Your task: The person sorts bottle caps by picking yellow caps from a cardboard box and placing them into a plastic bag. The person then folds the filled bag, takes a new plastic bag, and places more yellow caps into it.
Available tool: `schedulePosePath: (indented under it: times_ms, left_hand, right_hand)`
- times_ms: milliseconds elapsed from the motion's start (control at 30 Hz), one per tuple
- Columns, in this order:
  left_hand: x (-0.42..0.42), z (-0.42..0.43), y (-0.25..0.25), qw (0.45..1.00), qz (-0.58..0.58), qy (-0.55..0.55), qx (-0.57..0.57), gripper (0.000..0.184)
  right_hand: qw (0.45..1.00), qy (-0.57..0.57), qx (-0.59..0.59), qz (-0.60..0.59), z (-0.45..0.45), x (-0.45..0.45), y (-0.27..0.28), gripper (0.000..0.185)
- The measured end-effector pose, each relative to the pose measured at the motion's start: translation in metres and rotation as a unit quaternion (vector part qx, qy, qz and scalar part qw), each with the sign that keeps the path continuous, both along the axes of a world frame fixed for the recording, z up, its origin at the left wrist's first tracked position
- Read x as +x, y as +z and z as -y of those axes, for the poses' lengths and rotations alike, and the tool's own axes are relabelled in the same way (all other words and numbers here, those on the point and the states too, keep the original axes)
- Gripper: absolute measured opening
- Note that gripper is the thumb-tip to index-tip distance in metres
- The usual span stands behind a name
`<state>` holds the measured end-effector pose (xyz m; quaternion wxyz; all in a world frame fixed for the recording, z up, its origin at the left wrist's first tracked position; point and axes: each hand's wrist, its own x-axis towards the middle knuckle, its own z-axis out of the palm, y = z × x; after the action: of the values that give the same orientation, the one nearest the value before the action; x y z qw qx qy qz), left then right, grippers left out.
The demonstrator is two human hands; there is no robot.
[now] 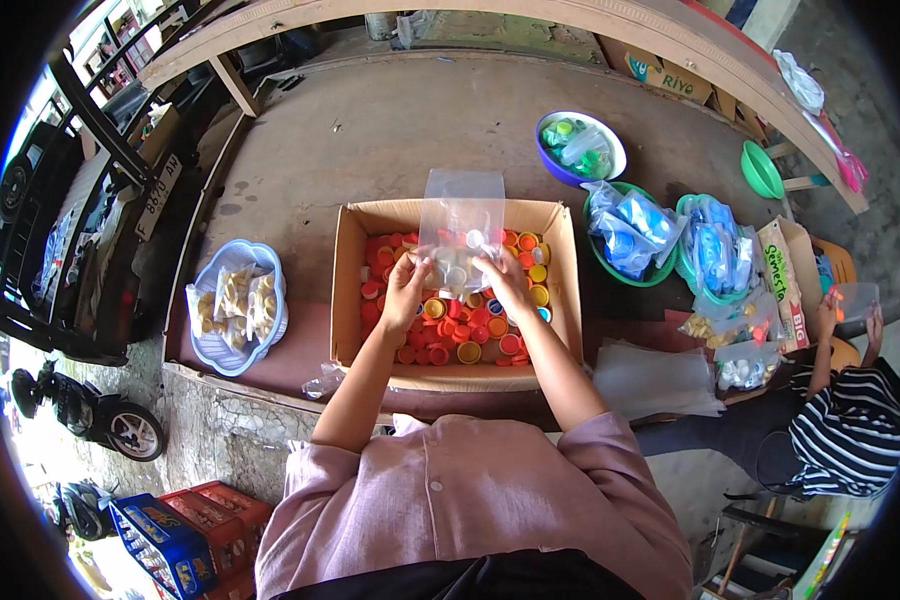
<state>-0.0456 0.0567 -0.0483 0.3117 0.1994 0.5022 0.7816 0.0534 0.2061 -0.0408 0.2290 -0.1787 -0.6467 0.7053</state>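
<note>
Between my hands is a clear plastic bag with a few pale caps low in it, its upper part standing up toward the far side. My left hand pinches its left side; my right hand grips its right side. Directly beneath lies an opened cardboard box holding many red, orange and yellow bottle caps. Some caps show blurred through the plastic, so I cannot tell exactly which are inside it.
Left of the box, a light blue basket holds filled bags. On the right are a purple bowl, a green basket with blue-filled bags, and a stack of flat plastic bags. A co-worker in a striped top handles another bag.
</note>
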Motion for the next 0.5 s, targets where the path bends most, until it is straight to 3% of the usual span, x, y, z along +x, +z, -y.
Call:
schedulePosePath:
  times_ms: [67, 133, 200, 267, 300, 367, 467, 500]
  left_hand:
    - [0.0, -0.001, 0.001, 0.999, -0.038, 0.006, 0.015, 0.013]
    - [0.006, -0.001, 0.005, 0.995, -0.101, 0.015, 0.015, 0.014]
    - [0.009, -0.003, 0.004, 0.994, -0.101, 0.031, 0.02, 0.015]
    - [0.005, -0.003, -0.003, 0.986, -0.154, 0.063, 0.011, 0.012]
    - [0.008, -0.002, -0.001, 0.986, -0.154, 0.063, 0.011, 0.012]
    - [0.023, 0.0, 0.029, 0.999, -0.022, 0.029, -0.019, 0.014]
    - [0.027, -0.001, 0.03, 0.994, -0.052, 0.033, -0.095, 0.028]
    - [0.022, 0.001, 0.028, 0.992, -0.026, -0.016, -0.119, 0.032]
  right_hand:
    - [0.999, -0.03, 0.027, 0.013, 0.004, -0.001, 0.004, 0.028]
    - [0.997, 0.027, -0.067, -0.002, 0.01, 0.001, 0.005, 0.029]
    - [1.0, 0.013, -0.016, -0.001, 0.007, -0.003, -0.014, 0.03]
    - [0.995, 0.012, 0.101, 0.025, 0.009, -0.001, 0.001, 0.03]
    - [0.981, 0.013, 0.172, 0.089, 0.009, 0.005, 0.016, 0.029]
    - [0.98, 0.0, 0.194, 0.042, 0.013, 0.004, 0.013, 0.028]
    - [0.975, -0.007, 0.223, -0.02, 0.012, 0.001, 0.009, 0.027]
    - [0.973, -0.007, 0.228, -0.022, 0.011, 0.001, 0.009, 0.027]
